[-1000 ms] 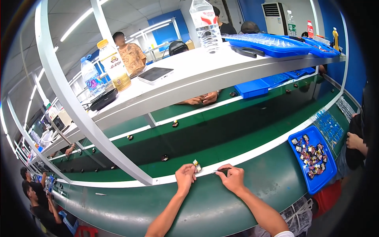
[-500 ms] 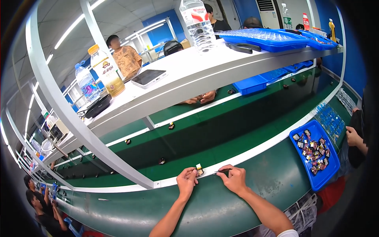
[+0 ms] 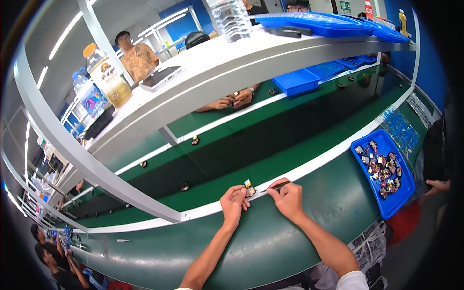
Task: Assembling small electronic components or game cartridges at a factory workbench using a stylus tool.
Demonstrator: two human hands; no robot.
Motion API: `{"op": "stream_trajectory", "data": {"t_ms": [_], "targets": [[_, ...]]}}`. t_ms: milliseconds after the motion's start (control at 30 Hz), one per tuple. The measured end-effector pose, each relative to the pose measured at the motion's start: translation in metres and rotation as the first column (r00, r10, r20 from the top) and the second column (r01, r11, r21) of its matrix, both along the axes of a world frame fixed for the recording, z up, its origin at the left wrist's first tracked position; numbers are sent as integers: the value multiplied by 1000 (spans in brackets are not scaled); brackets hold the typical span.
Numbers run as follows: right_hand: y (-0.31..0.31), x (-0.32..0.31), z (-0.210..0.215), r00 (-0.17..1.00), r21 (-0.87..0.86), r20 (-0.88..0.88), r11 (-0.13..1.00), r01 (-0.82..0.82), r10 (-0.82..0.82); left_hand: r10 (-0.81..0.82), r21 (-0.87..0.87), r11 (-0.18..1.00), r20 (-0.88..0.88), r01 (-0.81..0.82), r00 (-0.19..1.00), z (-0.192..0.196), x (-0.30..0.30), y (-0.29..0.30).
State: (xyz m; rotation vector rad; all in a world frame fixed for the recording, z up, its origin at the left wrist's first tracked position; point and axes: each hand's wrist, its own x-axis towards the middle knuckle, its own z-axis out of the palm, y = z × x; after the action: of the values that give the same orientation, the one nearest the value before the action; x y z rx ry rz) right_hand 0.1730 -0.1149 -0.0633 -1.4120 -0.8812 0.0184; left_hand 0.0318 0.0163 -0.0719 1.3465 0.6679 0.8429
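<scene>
Between the thumb and fingers of my left hand is a small electronic part, dark with yellow and white patches. It is held over the white rail at the near edge of the belt. My right hand is closed round thin dark tweezers, whose light tip points left towards the part. A narrow gap appears between tip and part; whether they touch is hard to tell. Both forearms reach across the green worktop.
A dark green belt carries scattered small parts. To the right, a blue tray holds several similar parts. A metal post rises left of my hands. The overhead shelf bears bottles. Across the belt are a co-worker's hands.
The view has shifted slightly. My hands, still holding the part and tweezers, are a little farther right along the rail. The co-worker's hand at the right has drawn back from the plastic sheet.
</scene>
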Motion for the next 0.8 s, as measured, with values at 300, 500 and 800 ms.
{"op": "stream_trajectory", "data": {"t_ms": [300, 500, 800], "targets": [[6, 4, 3, 836, 113, -506, 977, -180, 212, -13, 0, 1000, -10, 13, 1000, -2, -3, -3], [-3, 0, 2, 868, 54, -469, 986, -157, 164, -31, -5, 1000, -7, 31, 999, -9, -3, -11], [1, 2, -3, 886, 12, -428, 981, -192, 178, -29, 10, 1000, -3, 29, 1000, -5, -3, -6]]}}
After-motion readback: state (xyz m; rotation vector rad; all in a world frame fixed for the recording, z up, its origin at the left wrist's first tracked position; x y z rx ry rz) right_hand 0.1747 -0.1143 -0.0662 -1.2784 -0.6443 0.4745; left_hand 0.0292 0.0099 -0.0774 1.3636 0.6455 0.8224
